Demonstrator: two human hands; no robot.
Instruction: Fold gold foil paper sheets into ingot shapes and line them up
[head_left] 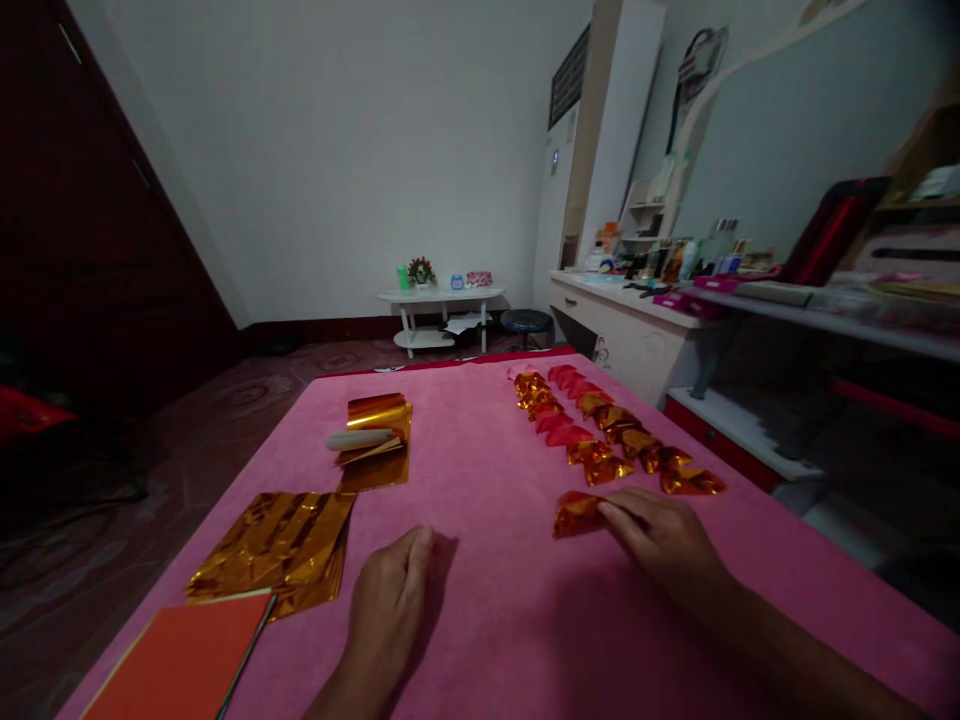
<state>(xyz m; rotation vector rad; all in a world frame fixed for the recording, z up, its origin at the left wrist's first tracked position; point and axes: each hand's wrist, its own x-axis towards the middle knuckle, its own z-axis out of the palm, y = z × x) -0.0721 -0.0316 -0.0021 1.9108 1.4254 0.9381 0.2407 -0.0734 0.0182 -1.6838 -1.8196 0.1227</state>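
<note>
My right hand (pixel 664 530) pinches a folded gold foil paper piece (pixel 577 513) at its right end, at the near end of two rows. The left row of folded foil pieces (pixel 568 436) and the right row of folded foil pieces (pixel 637 440) mix gold and red. My left hand (pixel 394 590) rests closed on the pink cloth (pixel 480 520), thumb on top, with nothing showing in it. Left of it lies a stack of gold foil sheets (pixel 277 545). Nearer me is a stack of orange paper (pixel 187 655).
Farther back on the left, a grey-white rod-like object (pixel 364 439) lies on more gold foil sheets (pixel 386 465). A dressing table (pixel 630 320) with bottles stands at the right. Beyond the cloth are a small white table (pixel 442 296) and a dark round stool (pixel 526 321).
</note>
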